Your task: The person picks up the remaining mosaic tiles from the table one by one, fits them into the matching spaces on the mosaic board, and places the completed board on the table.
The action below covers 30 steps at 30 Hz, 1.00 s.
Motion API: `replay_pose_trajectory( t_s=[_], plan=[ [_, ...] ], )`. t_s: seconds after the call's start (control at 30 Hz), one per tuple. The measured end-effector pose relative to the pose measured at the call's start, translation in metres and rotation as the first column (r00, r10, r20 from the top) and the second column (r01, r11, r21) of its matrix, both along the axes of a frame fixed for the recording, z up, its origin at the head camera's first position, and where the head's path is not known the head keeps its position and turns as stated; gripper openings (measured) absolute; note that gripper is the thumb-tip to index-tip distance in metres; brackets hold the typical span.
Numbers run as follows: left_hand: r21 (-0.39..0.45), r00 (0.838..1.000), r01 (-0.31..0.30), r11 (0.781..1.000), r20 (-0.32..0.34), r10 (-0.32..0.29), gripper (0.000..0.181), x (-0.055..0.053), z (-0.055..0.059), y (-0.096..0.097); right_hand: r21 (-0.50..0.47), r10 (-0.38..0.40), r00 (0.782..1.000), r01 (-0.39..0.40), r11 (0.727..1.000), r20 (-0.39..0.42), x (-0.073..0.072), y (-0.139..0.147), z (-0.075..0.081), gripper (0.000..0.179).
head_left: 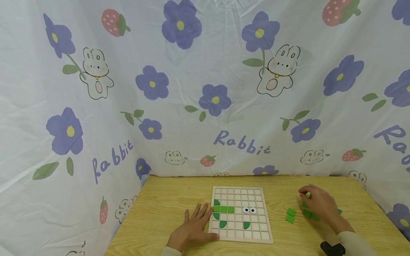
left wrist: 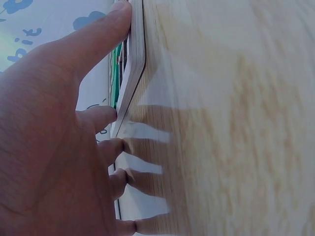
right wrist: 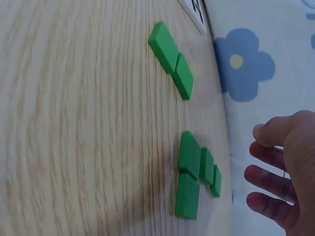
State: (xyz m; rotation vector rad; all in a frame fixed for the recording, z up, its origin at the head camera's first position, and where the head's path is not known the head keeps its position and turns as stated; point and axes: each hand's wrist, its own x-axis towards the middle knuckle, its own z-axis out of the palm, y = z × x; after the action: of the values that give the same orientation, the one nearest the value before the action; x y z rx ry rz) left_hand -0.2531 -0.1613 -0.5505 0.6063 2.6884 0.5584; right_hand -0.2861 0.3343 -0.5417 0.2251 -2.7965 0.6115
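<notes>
green tiles (head_left: 306, 213): partly behind right hand (head_left: 321, 204) | black object (head_left: 330, 249): cut off, bottom edge

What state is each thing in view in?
Pale wooden grid board: flat, partly filled
Three light-green square tiles: on board, in a row
Four dark-green quarter-round tiles: on board
Two black-and-white round eye pieces: on board, adjacent
Green square tiles right of board: loose on wooden table
Left hand: fingers spread, thumb on board's edge
Right hand: fingers bent, no tile visible
White flower-print cloth: hanging, creased
</notes>
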Motion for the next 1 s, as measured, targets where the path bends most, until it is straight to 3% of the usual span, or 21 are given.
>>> replay_pose_trajectory(
  t_s=[0.67,1.0],
  plan=[
    [-0.004,1.000,-0.001,1.000,-0.015,0.001,0.103,0.001,0.000,0.000,0.051,0.018,0.996,-0.022,0.998,0.090,-0.012,0.035,-0.013,0.011],
    [-0.010,1.000,0.002,1.000,-0.001,-0.002,0.102,0.002,0.002,0.000,0.096,0.022,0.997,-0.029,0.995,0.068,-0.011,0.037,-0.022,0.009]
  ],
)
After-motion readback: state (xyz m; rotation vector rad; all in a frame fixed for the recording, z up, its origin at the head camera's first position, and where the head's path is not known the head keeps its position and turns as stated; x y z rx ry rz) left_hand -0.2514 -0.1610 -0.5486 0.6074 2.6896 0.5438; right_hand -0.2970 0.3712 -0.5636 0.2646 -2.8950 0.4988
